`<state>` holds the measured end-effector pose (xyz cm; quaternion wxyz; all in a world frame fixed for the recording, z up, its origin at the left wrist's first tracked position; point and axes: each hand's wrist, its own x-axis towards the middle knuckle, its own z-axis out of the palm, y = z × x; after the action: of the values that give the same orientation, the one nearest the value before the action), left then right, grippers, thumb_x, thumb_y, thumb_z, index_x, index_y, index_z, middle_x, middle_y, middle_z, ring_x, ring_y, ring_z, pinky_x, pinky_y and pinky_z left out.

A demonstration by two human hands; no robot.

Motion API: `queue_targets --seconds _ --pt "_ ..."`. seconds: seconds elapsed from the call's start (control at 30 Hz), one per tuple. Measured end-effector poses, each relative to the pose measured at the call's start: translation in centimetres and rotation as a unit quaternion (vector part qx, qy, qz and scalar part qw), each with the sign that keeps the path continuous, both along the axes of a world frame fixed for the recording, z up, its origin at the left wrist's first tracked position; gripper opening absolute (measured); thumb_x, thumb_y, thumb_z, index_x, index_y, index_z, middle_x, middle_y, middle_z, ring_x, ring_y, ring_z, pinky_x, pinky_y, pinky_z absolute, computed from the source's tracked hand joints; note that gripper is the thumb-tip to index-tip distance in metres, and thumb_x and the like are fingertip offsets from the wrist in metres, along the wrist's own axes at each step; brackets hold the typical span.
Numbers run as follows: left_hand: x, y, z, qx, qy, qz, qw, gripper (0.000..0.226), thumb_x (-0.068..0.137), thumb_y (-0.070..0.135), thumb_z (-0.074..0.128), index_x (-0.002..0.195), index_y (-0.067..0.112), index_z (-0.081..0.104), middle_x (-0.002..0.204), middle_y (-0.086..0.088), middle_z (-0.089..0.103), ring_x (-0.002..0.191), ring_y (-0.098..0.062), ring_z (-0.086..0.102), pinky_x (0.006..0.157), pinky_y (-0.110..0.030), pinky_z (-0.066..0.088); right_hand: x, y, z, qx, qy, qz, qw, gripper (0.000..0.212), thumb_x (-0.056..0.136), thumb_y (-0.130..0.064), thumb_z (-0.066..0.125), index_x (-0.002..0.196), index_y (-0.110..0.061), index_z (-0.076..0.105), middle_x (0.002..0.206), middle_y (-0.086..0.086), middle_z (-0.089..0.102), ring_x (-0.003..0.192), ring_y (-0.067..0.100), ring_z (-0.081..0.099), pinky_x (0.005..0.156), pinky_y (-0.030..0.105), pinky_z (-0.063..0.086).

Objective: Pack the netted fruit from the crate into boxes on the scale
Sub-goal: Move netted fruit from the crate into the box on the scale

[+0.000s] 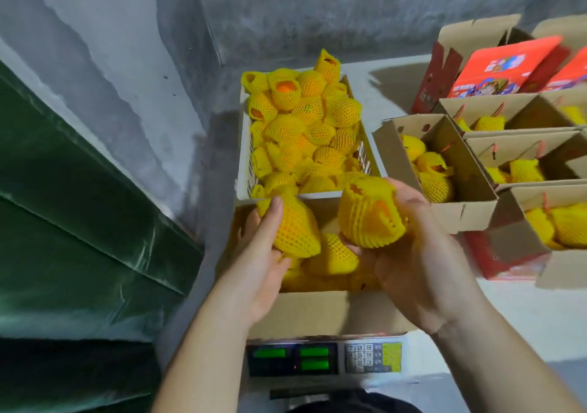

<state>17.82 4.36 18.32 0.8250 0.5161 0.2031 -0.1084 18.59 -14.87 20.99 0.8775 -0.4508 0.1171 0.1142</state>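
A white crate (243,158) heaped with fruit in yellow foam nets stands at the back centre. In front of it an open cardboard box (317,314) sits on a digital scale (324,360) with green lit digits. Several netted fruits (333,253) lie inside the box. My left hand (257,269) grips one netted fruit (295,228) over the box's left side. My right hand (419,253) holds another netted fruit (368,212) above the box's right side.
To the right, several open cardboard boxes (476,196) hold netted fruit, some with red printed sides (508,66). A green tarpaulin (79,222) covers the left. A grey concrete wall rises behind the crate. The white floor shows at the lower right.
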Motion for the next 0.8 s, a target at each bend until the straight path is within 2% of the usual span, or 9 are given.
queue_targets --seconds 0.07,0.13,0.23,0.33,0.5,0.57,0.67,0.73,0.8 --pt "-0.9 0.7 0.3 0.099 -0.029 -0.035 0.994 0.078 0.089 0.075 0.056 0.159 0.05 0.032 0.164 0.022 0.033 0.155 -0.012 0.03 0.129 -0.045 0.019 -1.3 -0.3 0.0 -0.013 -0.016 -0.048 0.999 0.053 0.085 -0.031 0.068 0.136 -0.025 0.056 0.134 0.01 0.068 0.124 0.035 0.065 0.1 0.059 0.053" --pt "-1.6 1.6 0.9 0.147 -0.079 -0.031 0.986 0.069 0.083 0.081 0.061 0.146 0.059 0.043 0.157 0.029 0.038 0.15 -0.01 0.038 0.123 -0.04 0.029 -2.6 0.0 -0.1 -0.034 -0.043 -0.061 0.997 0.057 0.087 -0.027 0.073 0.14 -0.023 0.052 0.136 0.01 0.067 0.125 0.032 0.065 0.103 0.06 0.052" --pt "-3.1 1.7 1.7 0.06 -0.103 -0.114 0.986 0.073 0.077 0.075 0.074 0.143 0.048 0.057 0.152 0.015 0.056 0.137 -0.019 0.059 0.115 -0.048 0.046 -4.6 1.5 -0.3 -0.091 -0.091 -0.036 0.991 0.051 0.088 -0.026 0.075 0.135 -0.017 0.058 0.132 0.014 0.067 0.122 0.033 0.065 0.097 0.055 0.054" --pt "-5.1 1.1 2.1 -0.048 -0.08 -0.163 0.982 0.086 0.079 0.064 0.082 0.152 0.029 0.053 0.149 -0.003 0.062 0.135 -0.028 0.061 0.113 -0.053 0.049 -6.7 3.6 -0.5 -0.138 -0.119 -0.011 0.983 0.049 0.086 -0.037 0.077 0.129 -0.018 0.062 0.123 0.012 0.069 0.116 0.028 0.065 0.1 0.051 0.052" --pt "-7.4 1.5 1.5 -0.051 -0.074 -0.114 0.989 0.065 0.087 0.048 0.079 0.145 0.028 0.059 0.139 -0.01 0.068 0.123 -0.03 0.069 0.093 -0.047 0.059 -8.4 5.7 -0.3 -0.154 -0.126 -0.031 0.979 0.022 0.093 -0.036 0.07 0.1 -0.016 0.067 0.098 0.008 0.071 0.096 0.02 0.063 0.09 0.045 0.049" --pt "-7.9 2.0 1.3 -0.07 -0.054 -0.112 0.99 0.067 0.083 0.048 0.08 0.144 0.029 0.059 0.137 -0.01 0.069 0.123 -0.03 0.07 0.091 -0.044 0.06 -8.8 5.8 0.0 -0.164 -0.13 -0.02 0.978 0.022 0.093 -0.035 0.073 0.096 -0.014 0.067 0.095 0.008 0.07 0.095 0.019 0.062 0.091 0.046 0.049" --pt "-8.9 2.4 1.2 -0.085 -0.04 -0.093 0.991 0.068 0.087 0.052 0.078 0.147 0.028 0.056 0.138 -0.011 0.069 0.124 -0.03 0.069 0.092 -0.042 0.061 -9.1 6.0 0.8 -0.189 -0.12 -0.067 0.972 0.034 0.081 -0.039 0.075 0.102 -0.015 0.064 0.102 0.003 0.069 0.102 0.017 0.062 0.097 0.05 0.051" --pt "-9.5 2.3 1.3 -0.091 -0.06 -0.081 0.991 0.06 0.097 0.05 0.068 0.151 0.026 0.052 0.141 -0.011 0.067 0.128 -0.03 0.066 0.102 -0.047 0.057 -9.5 6.5 0.6 -0.2 -0.071 -0.071 0.975 0.062 0.076 -0.048 0.086 0.125 -0.025 0.056 0.123 -0.003 0.067 0.117 0.015 0.064 0.105 0.05 0.052" --pt "-9.2 1.6 1.4 -0.071 -0.071 -0.066 0.993 0.051 0.103 0.044 0.059 0.15 0.026 0.052 0.144 -0.01 0.065 0.133 -0.027 0.063 0.111 -0.047 0.051 -10.5 7.4 0.1 -0.168 -0.034 0.006 0.985 0.086 0.069 -0.055 0.087 0.141 -0.034 0.044 0.134 -0.002 0.064 0.121 0.019 0.066 0.106 0.046 0.053"
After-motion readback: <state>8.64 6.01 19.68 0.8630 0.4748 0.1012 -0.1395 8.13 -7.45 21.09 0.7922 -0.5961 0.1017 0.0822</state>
